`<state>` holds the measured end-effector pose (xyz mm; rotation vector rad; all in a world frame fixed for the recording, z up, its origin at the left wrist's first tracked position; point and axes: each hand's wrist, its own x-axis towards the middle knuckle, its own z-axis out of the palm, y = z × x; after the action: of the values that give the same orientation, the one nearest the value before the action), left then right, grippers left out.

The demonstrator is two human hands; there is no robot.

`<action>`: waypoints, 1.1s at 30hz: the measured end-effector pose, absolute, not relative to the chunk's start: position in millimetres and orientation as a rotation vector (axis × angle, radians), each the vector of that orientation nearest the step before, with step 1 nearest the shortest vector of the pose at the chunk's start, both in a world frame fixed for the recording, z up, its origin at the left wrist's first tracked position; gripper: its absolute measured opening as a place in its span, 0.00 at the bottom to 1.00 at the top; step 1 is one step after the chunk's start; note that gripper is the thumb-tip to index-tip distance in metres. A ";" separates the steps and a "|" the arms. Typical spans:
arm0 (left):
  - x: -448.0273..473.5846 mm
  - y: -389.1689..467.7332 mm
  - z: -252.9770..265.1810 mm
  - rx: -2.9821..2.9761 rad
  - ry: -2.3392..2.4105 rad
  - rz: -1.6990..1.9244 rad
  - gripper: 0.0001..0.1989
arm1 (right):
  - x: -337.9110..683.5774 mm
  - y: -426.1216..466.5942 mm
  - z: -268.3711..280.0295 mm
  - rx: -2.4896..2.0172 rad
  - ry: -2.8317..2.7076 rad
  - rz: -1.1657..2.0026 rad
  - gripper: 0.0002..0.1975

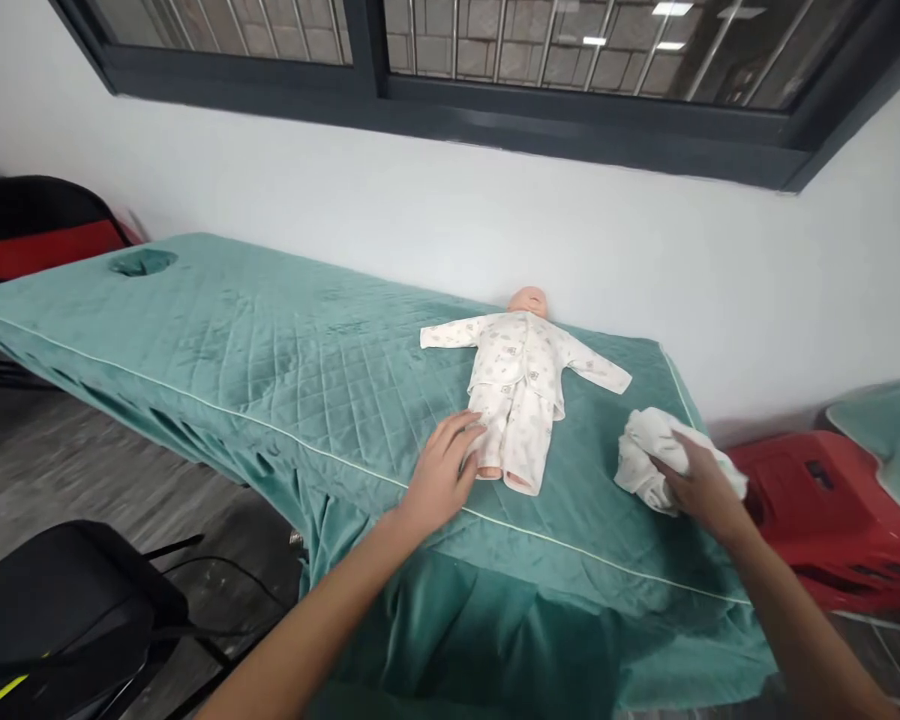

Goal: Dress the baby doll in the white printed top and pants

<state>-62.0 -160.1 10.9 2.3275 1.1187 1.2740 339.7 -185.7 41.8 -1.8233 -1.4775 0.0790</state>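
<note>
the left forearm extends up and to the right from the lower edge of the view. the left hand [436,478] is open, back upward, fingers apart and slightly bent, fingertips at the trousers [514,430] of the clothed doll [521,355]; contact cannot be confirmed. the right forearm extends up and to the left. the right hand [696,475] is closed around a crumpled white cloth [641,455] near the bed's end. the doll lies on its back on the green quilted bed [330,360], head nearest the wall [390,200], sleeves outspread.
</note>
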 end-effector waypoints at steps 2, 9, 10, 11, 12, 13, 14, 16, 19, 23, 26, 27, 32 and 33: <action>-60.8 -142.2 13.4 2.262 1.138 1.264 0.18 | 347.5 -178.4 26.6 -1.868 -1.562 0.202 0.26; -51.8 -68.2 30.8 2.168 1.222 1.184 0.18 | 323.3 -174.9 70.6 -2.117 -1.821 -0.245 0.31; -46.6 -53.9 32.8 2.180 1.232 1.171 0.18 | 309.6 -166.4 74.4 -2.037 -1.867 -0.283 0.29; -40.0 -38.6 34.7 2.191 1.239 1.158 0.19 | 294.4 -153.7 75.0 -1.924 -1.895 -0.278 0.28; -32.2 -22.6 36.7 2.194 1.248 1.149 0.19 | 278.5 -137.1 72.6 -1.810 -1.907 -0.223 0.27; -23.4 -5.9 38.8 2.192 1.253 1.142 0.18 | 262.7 -117.0 67.8 -1.714 -1.914 -0.126 0.26; -14.2 11.2 41.0 2.196 1.244 1.129 0.18 | 247.8 -94.2 61.2 -1.649 -1.889 -0.010 0.25; 3.6 45.6 45.4 2.219 1.198 1.092 0.18 | 222.2 -44.7 46.6 -1.552 -1.774 0.209 0.27; 23.4 91.1 48.6 2.218 1.173 1.040 0.17 | 198.3 23.4 31.4 -1.499 -1.517 0.398 0.31; 34.4 122.1 40.1 2.183 1.120 1.048 0.17 | 189.4 69.5 27.0 -1.415 -1.486 0.496 0.27; 35.9 124.1 32.9 2.194 1.095 1.088 0.18 | 189.9 73.0 26.6 -1.375 -1.572 0.501 0.24; 36.0 123.2 32.0 2.206 1.088 1.087 0.18 | 190.0 71.7 26.3 -1.375 -1.586 0.496 0.24; 36.1 120.7 33.2 2.223 1.088 1.083 0.19 | 187.8 68.5 26.5 -1.398 -1.597 0.488 0.20; 36.1 120.8 33.5 2.223 1.097 1.082 0.19 | 187.3 68.8 26.9 -1.405 -1.591 0.495 0.20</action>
<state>36.1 120.8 33.5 2.2231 1.0968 1.0821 187.3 68.8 26.9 -1.4054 -1.5908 0.4951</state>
